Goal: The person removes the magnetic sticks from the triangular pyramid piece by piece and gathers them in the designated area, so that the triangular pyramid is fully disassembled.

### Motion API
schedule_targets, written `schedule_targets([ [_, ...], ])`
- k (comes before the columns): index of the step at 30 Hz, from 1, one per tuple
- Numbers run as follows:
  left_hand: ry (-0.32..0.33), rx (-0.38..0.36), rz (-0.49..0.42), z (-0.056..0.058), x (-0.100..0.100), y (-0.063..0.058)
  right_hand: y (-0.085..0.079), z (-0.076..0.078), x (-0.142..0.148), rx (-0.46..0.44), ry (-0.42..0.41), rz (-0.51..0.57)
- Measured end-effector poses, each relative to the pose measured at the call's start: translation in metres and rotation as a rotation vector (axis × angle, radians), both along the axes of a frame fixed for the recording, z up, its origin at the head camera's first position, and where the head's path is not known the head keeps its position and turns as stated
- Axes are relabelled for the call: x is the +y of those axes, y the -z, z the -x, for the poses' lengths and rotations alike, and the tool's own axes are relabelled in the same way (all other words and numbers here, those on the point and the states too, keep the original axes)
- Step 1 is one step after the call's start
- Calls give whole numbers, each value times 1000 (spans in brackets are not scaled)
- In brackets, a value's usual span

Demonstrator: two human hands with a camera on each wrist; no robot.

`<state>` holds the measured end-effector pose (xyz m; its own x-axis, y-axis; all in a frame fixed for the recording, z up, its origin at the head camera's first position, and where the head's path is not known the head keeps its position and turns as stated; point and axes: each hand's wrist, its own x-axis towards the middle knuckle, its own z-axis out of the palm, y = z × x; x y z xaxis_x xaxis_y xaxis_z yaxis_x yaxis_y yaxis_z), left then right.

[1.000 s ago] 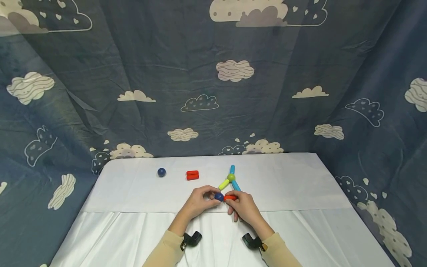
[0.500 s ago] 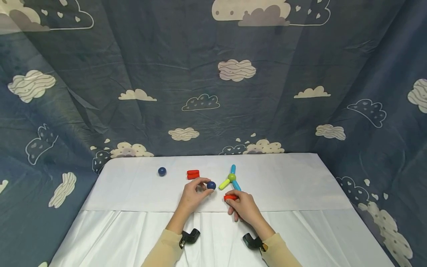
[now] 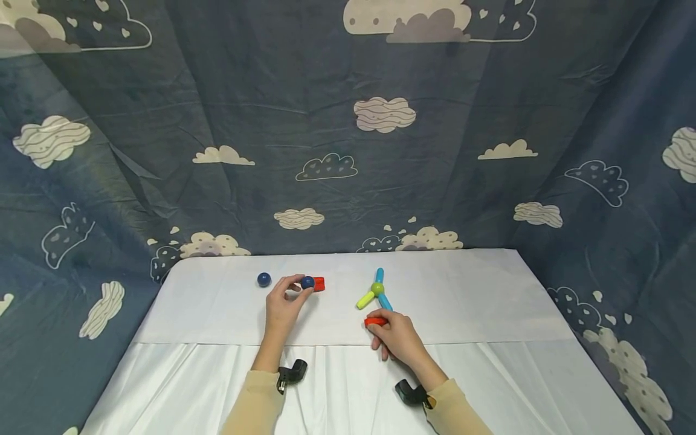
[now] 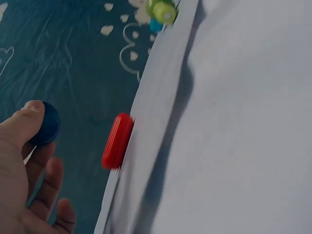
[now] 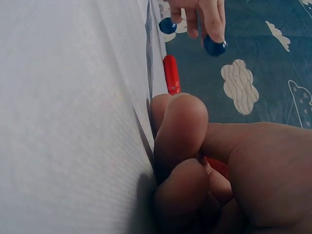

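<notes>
My left hand point(image 3: 284, 302) pinches a dark blue ball point(image 3: 307, 283) between thumb and fingers, held above the table. In the head view the ball overlaps the left end of a pair of red rods point(image 3: 319, 283); the left wrist view shows it apart from the red rod point(image 4: 117, 141). My right hand point(image 3: 396, 332) pinches another red rod point(image 3: 375, 322) near the front of the upper cloth. In the right wrist view, curled fingers point(image 5: 181, 131) hide most of that rod point(image 5: 218, 167).
Another dark blue ball point(image 3: 263, 280) lies at the left. A joined piece with a green ball point(image 3: 377, 289), two light blue rods and one yellow-green rod lies beyond my right hand. White cloth covers the table point(image 3: 462, 296); a patterned curtain point(image 3: 435, 199) hangs behind and at the sides.
The blue ball was up against the end of the red rod in my right hand. My left hand has drawn it away leftward and farther back. The right hand has stayed in place.
</notes>
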<state>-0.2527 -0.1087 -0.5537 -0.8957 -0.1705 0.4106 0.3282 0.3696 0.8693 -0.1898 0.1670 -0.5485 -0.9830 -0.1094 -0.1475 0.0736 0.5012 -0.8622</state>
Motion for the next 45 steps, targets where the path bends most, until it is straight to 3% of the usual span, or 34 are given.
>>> schedule_targets([
  [7,-132,91,-45,6,-29,-1,1,1,0,3,-8,-5],
  [13,-220,91,-91,9,-53,-1,1,1,1,5,-8,-7],
  [19,-305,13,-130,10,-69,2,1,1,0,4,-9,-11],
  [29,-397,-162,-132,19,-76,5,0,1,0,4,-3,-7],
  [39,-404,-263,-45,27,-87,8,-1,-1,0,-7,-7,1],
  [45,-403,-287,38,29,-89,7,-2,-1,0,0,-9,-1],
])
